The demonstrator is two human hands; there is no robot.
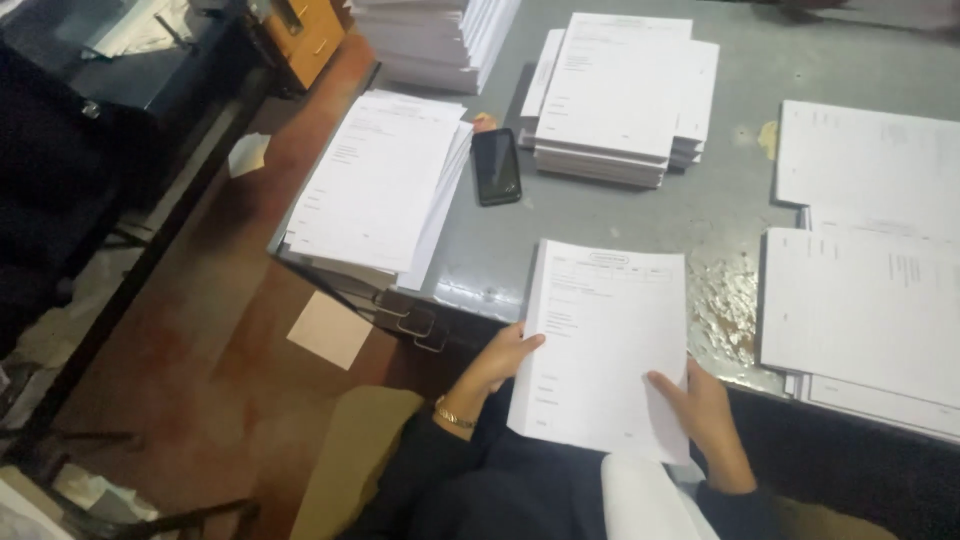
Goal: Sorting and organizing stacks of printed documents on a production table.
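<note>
Sheets rest on the table's near edge, clamped between left hand and right hand. Squaring them well likely needs even pressure on both sides; the phone lies farther off.

A grey, scuffed worktop stands over a reddish-brown floor, with an orange wooden cabinet beyond its far left corner.

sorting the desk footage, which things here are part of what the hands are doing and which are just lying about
In hand:
- printed sheet bundle, gripped by left hand and right hand
- other paper stacks on the grey table: left stack, middle stack, right stacks

Lying about:
- black phone
- loose sheet on the floor
</note>
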